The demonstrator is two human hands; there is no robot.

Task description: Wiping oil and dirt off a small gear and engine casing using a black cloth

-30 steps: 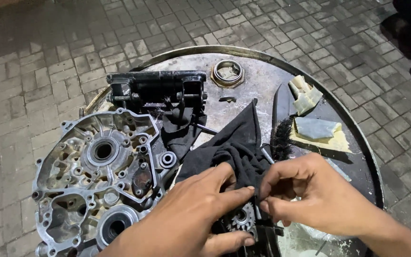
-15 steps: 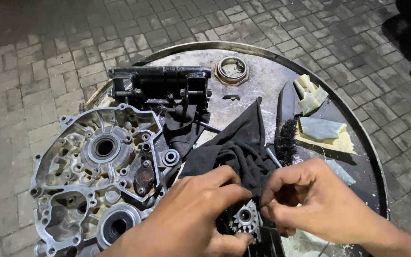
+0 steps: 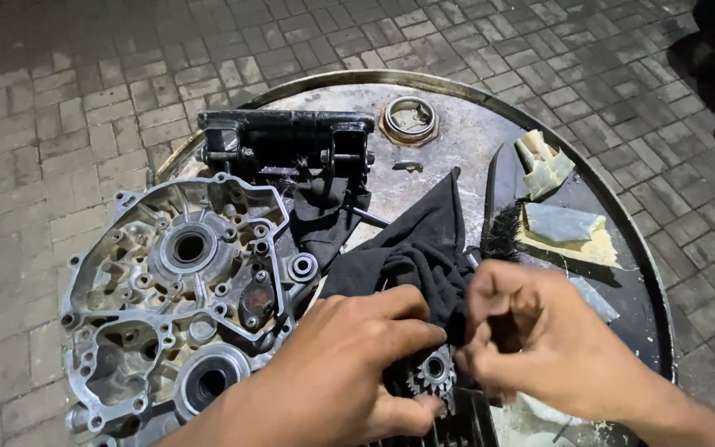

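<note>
Hands on the drum top (image 3: 457, 141): left hand (image 3: 349, 364) and right hand (image 3: 539, 348) fingers pinch a small gear (image 3: 434, 372) inside black rag (image 3: 415, 248), engine case (image 3: 175, 290) alongside.

1. The left hand (image 3: 349, 364) enters from the bottom edge, with its back turned up to the camera.
2. Its fingers (image 3: 411, 335) are bent and point to the right, and the thumb lies low near the bottom edge.
3. The right hand (image 3: 539, 339) enters from the bottom right corner, its forearm going out of view there.
4. Its fingers are curled inward toward the left hand, pinched together; this hand looks slightly blurred.
5. The two hands are very close, fingertips almost meeting.
</note>
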